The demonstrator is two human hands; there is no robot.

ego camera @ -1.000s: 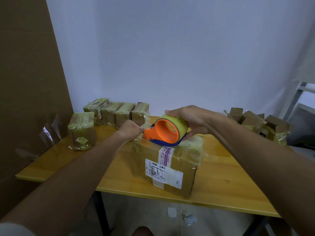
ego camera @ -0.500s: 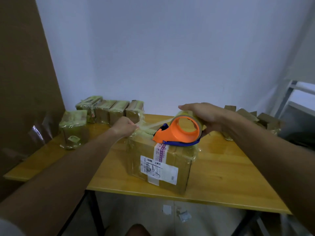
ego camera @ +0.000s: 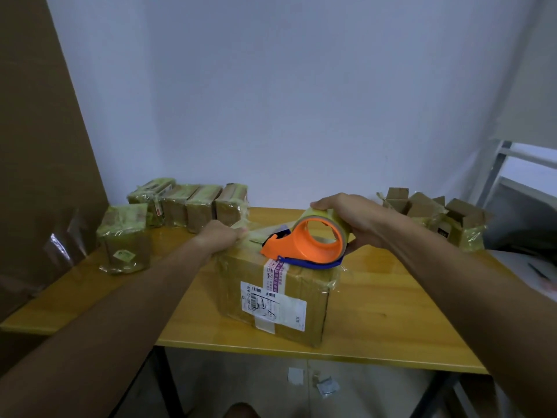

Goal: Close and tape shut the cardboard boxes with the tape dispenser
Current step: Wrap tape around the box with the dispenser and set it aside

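A closed cardboard box (ego camera: 283, 300) with a white shipping label stands near the table's front edge, its top shiny with clear tape. My right hand (ego camera: 352, 218) grips the orange tape dispenser (ego camera: 307, 242), which carries a yellowish roll and a blue blade guard and rests on the right part of the box top. My left hand (ego camera: 220, 238) presses the free end of the tape strip (ego camera: 259, 233) onto the box's far left top corner. The strip runs taut from that hand to the dispenser.
Several taped boxes (ego camera: 187, 206) line the back left of the wooden table (ego camera: 391, 312), with one more taped box (ego camera: 125, 236) in front of them. Open untaped boxes (ego camera: 434, 215) sit at the back right. A tall cardboard sheet (ego camera: 36, 146) leans on the left.
My right hand has pulled the dispenser to the right across the box top, drawing out a strip of tape. My left hand has stayed at the far left corner, holding the tape end.
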